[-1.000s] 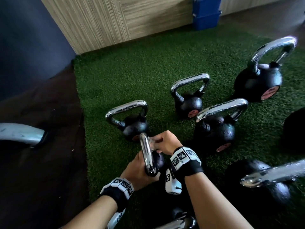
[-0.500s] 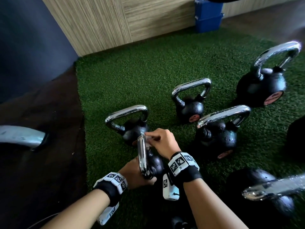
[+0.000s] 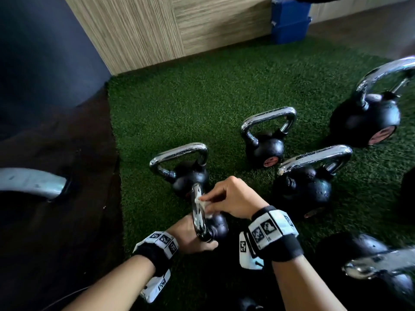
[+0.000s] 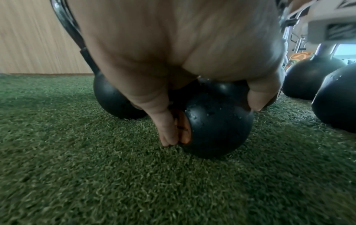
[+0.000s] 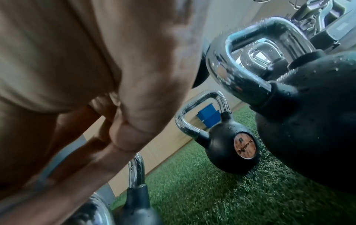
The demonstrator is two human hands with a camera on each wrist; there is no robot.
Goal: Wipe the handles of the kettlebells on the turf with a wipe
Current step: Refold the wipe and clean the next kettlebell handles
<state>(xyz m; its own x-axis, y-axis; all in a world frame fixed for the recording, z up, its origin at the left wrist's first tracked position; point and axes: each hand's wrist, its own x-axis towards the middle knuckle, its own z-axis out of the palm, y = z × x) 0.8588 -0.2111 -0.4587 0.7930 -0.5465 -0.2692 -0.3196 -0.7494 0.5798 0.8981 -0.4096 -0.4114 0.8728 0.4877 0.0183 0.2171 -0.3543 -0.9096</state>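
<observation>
A small black kettlebell (image 3: 219, 226) stands on the green turf (image 3: 202, 90), close in front of me. Its chrome handle (image 3: 198, 217) runs away from me. My left hand (image 3: 202, 242) grips its round body; in the left wrist view the fingers (image 4: 168, 126) and thumb curl round the ball (image 4: 221, 137). My right hand (image 3: 210, 202) pinches a white wipe (image 3: 201, 204) against the handle's upper middle. In the right wrist view the fingers (image 5: 92, 153) reach down beside the wet handle (image 5: 136, 172); the wipe is hidden there.
Several more chrome-handled kettlebells stand around: one just behind (image 3: 190, 176), one farther back (image 3: 265, 149), one to the right (image 3: 307, 189), a big one far right (image 3: 368, 120), another at bottom right (image 3: 381, 268). A dark floor (image 3: 56, 209) with a grey bar (image 3: 29, 182) lies left. A blue box (image 3: 289, 21) stands by the wooden wall.
My right hand slid from the handle's far end back toward me to its middle, and the white wipe now shows. My left hand kept its hold on the kettlebell.
</observation>
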